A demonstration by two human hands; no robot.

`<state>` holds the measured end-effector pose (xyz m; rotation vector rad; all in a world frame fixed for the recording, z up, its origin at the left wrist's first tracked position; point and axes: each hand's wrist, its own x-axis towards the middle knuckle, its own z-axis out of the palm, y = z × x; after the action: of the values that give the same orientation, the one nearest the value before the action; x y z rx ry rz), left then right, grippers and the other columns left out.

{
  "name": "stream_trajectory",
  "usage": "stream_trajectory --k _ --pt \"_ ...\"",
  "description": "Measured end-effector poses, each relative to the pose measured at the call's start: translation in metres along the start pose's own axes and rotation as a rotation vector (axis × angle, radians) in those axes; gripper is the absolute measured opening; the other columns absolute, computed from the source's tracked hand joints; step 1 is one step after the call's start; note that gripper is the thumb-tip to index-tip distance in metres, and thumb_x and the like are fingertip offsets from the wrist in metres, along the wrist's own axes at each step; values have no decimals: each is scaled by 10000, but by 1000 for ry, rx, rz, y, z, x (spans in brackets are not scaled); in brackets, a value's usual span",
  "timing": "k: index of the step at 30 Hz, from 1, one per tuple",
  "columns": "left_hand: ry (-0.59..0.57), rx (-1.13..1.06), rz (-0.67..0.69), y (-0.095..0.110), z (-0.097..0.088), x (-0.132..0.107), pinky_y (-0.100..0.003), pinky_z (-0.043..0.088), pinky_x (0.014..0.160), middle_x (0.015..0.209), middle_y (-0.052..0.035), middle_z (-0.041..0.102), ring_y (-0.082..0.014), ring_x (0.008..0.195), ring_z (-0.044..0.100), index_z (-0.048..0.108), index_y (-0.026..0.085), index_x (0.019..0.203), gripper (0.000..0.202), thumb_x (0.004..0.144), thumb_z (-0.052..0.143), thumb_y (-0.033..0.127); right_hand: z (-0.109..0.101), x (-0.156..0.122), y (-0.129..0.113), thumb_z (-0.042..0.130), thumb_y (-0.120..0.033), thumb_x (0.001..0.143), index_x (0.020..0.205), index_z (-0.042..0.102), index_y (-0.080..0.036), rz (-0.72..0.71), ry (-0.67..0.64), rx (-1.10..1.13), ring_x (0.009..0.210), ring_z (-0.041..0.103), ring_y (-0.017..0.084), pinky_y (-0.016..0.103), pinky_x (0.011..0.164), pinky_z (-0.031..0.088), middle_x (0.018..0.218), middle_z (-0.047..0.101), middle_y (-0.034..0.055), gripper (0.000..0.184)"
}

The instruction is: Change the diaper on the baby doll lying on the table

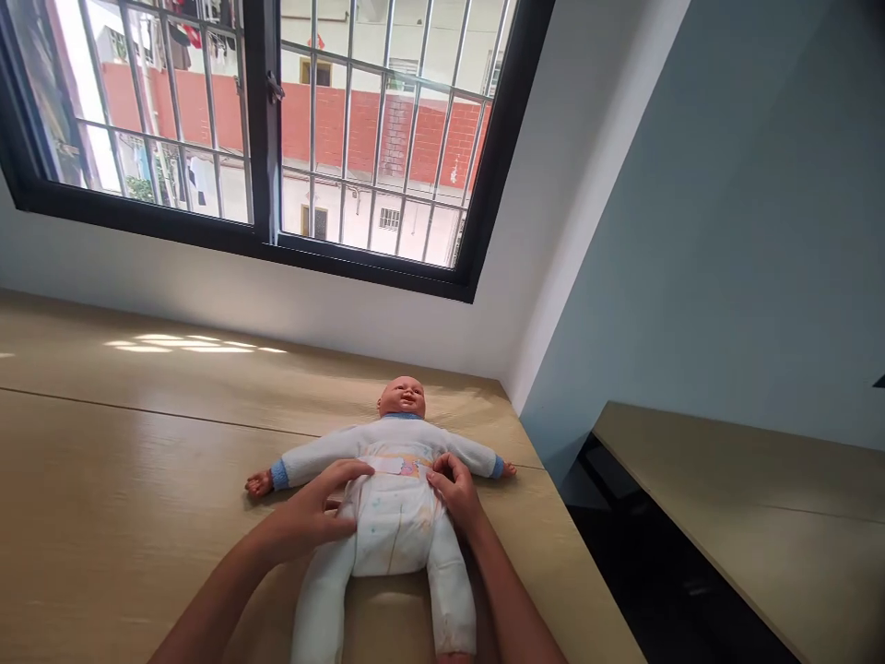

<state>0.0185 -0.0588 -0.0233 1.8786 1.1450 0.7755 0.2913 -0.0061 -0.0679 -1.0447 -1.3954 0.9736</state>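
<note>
A baby doll (403, 432) lies on its back on the wooden table, arms spread, in a white top with blue cuffs. Around its hips is a white diaper (393, 526) with a coloured picture band at the waist. My left hand (304, 516) rests at the diaper's left side, thumb and fingers apart, fingertips touching the waistband. On the opposite side, my right hand (457, 493) has its fingers curled in and its thumb at the waistband's edge, gripping the diaper there. The fingertips of that hand are partly hidden.
The wooden table (138, 516) has a seam across it and ends at a right edge beside a gap. Beyond the gap stands another table (761, 489). A barred window (277, 138) with a dark frame is in the wall behind, and sunlight patches fall on the tabletop.
</note>
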Motion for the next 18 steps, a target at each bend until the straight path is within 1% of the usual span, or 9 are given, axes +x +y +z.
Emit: stream_trajectory --k 3,6,9,11,13,15,16,18 --pt "126 92 48 6 13 7 -337 497 957 1319 -84 551 -261 1209 540 614 220 1188 463 727 594 252 -4 5 -1 706 -319 690 762 566 -189 24 -75 44 674 419 136 255 643 372 697 481 -33 204" --pt "255 193 79 4 26 13 -333 485 894 1174 -64 587 -237 1061 579 634 214 1094 374 734 534 205 -16 6 -2 760 -269 639 860 614 -189 84 -212 120 779 466 149 248 721 394 807 532 -17 277" --pt "318 242 76 -3 32 16 -305 463 811 1043 -32 587 -206 921 572 625 214 1009 294 732 528 198 -33 4 -4 787 -210 600 1054 653 -208 178 -416 255 961 525 183 264 838 422 1021 596 14 473" --pt "336 265 66 -7 33 17 -287 439 756 966 -17 577 -191 848 548 608 209 945 226 733 529 204 -42 2 -5 806 -183 579 1134 645 -227 214 -502 313 1062 536 203 289 922 420 1133 603 25 579" --pt "339 279 63 -11 33 19 -274 410 717 900 -6 567 -183 806 526 583 203 890 163 738 528 218 -44 0 -5 819 -167 562 1147 640 -233 215 -520 309 1099 541 204 294 954 413 1170 604 25 616" --pt "309 307 63 -13 33 23 -266 375 686 836 3 559 -176 773 510 550 197 835 104 741 524 233 -38 -2 -4 821 -175 553 1124 635 -227 201 -490 248 1042 560 191 284 912 429 1134 612 19 602" --pt "277 330 58 -15 32 26 -264 353 667 802 8 555 -171 753 498 530 196 805 82 736 526 240 -32 -3 -4 817 -191 558 1101 633 -218 184 -452 191 987 566 181 279 878 437 1094 616 15 574" --pt "195 380 43 -17 30 35 -262 302 625 732 19 543 -160 700 468 489 195 747 81 714 538 251 -18 -5 -2 798 -232 590 1042 629 -194 120 -319 43 873 558 163 275 816 441 989 615 8 484"
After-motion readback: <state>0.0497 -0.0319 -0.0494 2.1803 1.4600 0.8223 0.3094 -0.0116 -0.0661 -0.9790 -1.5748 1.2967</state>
